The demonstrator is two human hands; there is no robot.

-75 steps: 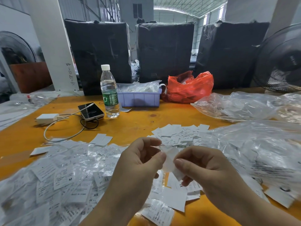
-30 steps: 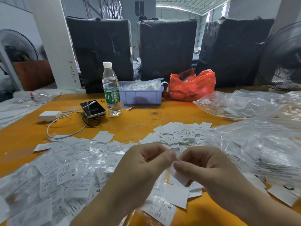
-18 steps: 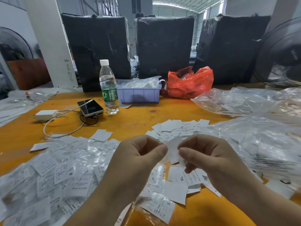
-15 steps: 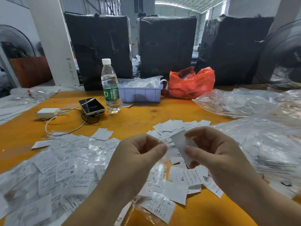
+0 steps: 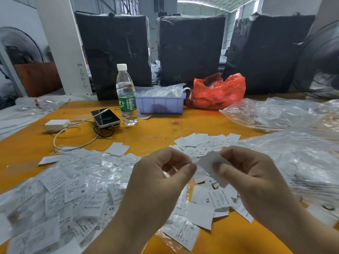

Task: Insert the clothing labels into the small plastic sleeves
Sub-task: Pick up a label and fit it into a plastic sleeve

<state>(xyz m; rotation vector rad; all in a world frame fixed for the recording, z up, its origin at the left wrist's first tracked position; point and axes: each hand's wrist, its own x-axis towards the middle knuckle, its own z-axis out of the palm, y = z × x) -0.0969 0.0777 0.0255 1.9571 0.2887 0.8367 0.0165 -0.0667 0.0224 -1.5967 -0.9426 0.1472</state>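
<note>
My right hand (image 5: 256,178) pinched a white label (image 5: 208,161) above the worktop (image 5: 156,132); my left hand (image 5: 161,176) pinched something unclear, probably a sleeve. Best to square the label's corner to the sleeve mouth first.

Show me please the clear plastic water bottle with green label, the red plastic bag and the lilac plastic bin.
clear plastic water bottle with green label (image 5: 127,96): head view, on its clear body above the label.
red plastic bag (image 5: 220,93): head view, on its crumpled front.
lilac plastic bin (image 5: 161,105): head view, on its front wall.
</note>
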